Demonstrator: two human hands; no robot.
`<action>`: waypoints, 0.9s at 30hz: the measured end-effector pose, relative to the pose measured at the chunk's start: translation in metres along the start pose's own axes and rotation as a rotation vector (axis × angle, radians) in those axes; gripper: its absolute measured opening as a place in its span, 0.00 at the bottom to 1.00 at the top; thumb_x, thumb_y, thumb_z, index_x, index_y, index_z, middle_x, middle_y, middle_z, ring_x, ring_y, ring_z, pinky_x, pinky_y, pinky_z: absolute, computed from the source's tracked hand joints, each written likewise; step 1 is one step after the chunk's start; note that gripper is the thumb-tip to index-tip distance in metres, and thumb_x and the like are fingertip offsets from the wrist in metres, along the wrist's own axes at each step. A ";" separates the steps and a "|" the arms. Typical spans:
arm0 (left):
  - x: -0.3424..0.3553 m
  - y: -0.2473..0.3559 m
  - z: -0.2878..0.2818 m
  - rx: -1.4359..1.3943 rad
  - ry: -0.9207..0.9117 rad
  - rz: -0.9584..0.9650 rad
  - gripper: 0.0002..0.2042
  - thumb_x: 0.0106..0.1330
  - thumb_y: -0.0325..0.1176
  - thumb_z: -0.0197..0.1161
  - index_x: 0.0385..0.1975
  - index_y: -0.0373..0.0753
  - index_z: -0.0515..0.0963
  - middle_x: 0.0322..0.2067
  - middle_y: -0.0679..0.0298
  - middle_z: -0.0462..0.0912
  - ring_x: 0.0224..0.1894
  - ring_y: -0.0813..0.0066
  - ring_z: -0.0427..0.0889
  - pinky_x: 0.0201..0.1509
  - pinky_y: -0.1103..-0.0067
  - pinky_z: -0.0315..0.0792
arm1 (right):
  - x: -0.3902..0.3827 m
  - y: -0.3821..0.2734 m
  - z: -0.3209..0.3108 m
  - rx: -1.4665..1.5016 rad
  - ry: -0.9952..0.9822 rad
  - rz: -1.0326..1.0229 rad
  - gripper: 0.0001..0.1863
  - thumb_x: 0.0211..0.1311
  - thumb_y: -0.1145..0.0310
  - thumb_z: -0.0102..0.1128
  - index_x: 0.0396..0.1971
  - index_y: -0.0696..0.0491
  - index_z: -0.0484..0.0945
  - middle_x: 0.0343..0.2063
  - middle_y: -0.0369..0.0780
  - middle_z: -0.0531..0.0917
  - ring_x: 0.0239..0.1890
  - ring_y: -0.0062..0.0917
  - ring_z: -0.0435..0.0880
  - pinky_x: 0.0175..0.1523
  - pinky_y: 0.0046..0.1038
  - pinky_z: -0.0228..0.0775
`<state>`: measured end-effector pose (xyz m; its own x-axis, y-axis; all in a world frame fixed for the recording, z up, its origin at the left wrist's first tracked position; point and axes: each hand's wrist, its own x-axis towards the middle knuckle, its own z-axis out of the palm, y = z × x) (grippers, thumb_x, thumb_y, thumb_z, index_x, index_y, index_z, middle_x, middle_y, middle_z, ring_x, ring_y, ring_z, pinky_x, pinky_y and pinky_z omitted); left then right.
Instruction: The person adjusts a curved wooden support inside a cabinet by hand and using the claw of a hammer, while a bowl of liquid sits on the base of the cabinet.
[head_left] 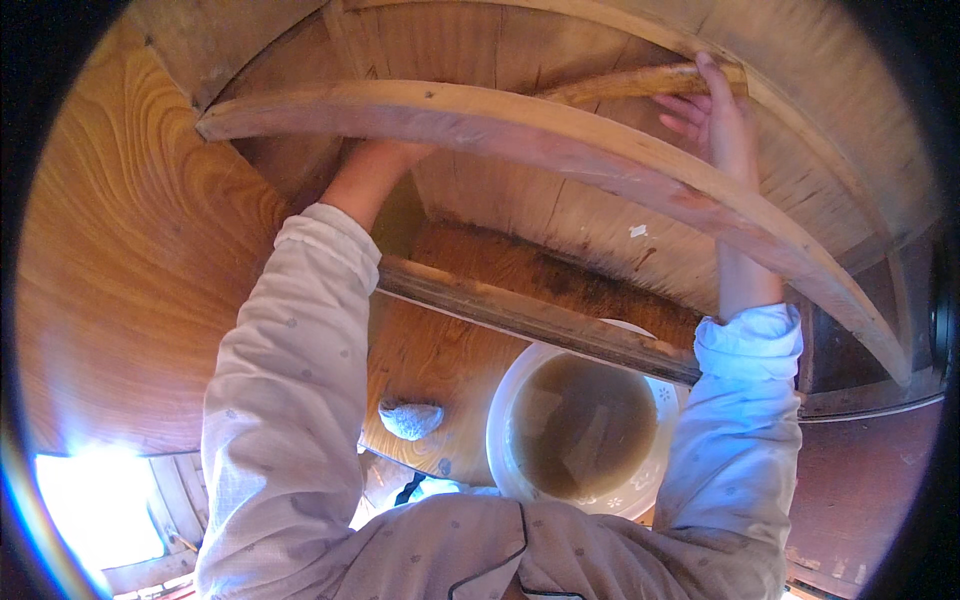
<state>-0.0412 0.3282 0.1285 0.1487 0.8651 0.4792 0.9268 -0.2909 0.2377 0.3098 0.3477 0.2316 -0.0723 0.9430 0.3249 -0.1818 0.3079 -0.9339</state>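
My right hand (715,110) reaches up behind a wooden crossbar (480,115) and is closed on the right end of a wooden slat (630,82). Its thumb lies over the slat and the fingers curl below. The slat's left part disappears behind the crossbar. My left hand (402,152) also reaches behind the crossbar, further left. Only its wrist side shows; the fingers are hidden, so what it touches cannot be seen. Both forearms wear pale sleeves, the right one rolled back.
Below my hands is a wooden cabinet interior with a lower rail (530,315). A white basin (500,440) of murky brown water stands under it, with a grey balled cloth (410,419) to its left. A wood-grain panel (130,270) fills the left side.
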 end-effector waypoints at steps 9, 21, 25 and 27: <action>-0.001 0.008 0.000 -0.029 -0.012 -0.007 0.18 0.71 0.41 0.43 0.55 0.40 0.68 0.57 0.59 0.68 0.56 0.68 0.69 0.63 0.71 0.59 | 0.003 0.030 -0.033 0.151 0.083 0.172 0.27 0.55 0.52 0.61 0.43 0.60 0.70 0.35 0.47 0.79 0.36 0.34 0.83 0.33 0.26 0.78; -0.012 0.008 -0.007 -0.047 -0.031 -0.009 0.19 0.71 0.41 0.43 0.56 0.39 0.68 0.58 0.59 0.68 0.56 0.68 0.69 0.63 0.72 0.59 | -0.035 -0.005 0.005 0.047 0.060 0.128 0.28 0.53 0.50 0.63 0.41 0.61 0.71 0.35 0.46 0.79 0.35 0.32 0.83 0.32 0.24 0.77; -0.011 0.003 -0.009 -0.037 -0.035 -0.023 0.19 0.71 0.41 0.43 0.56 0.39 0.67 0.58 0.59 0.67 0.56 0.68 0.69 0.63 0.72 0.59 | -0.032 -0.015 0.009 -0.054 0.020 0.094 0.27 0.55 0.52 0.62 0.41 0.62 0.71 0.35 0.44 0.79 0.32 0.31 0.84 0.30 0.24 0.77; -0.010 0.003 -0.008 -0.035 -0.034 -0.024 0.19 0.71 0.41 0.43 0.56 0.39 0.67 0.58 0.59 0.67 0.56 0.68 0.69 0.63 0.72 0.59 | -0.028 -0.020 0.015 -0.056 -0.001 0.033 0.26 0.55 0.53 0.62 0.41 0.62 0.71 0.34 0.44 0.79 0.32 0.30 0.84 0.30 0.23 0.77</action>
<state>-0.0428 0.3150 0.1313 0.1386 0.8853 0.4438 0.9177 -0.2833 0.2785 0.3012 0.3127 0.2435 -0.0781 0.9527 0.2937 -0.1244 0.2830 -0.9510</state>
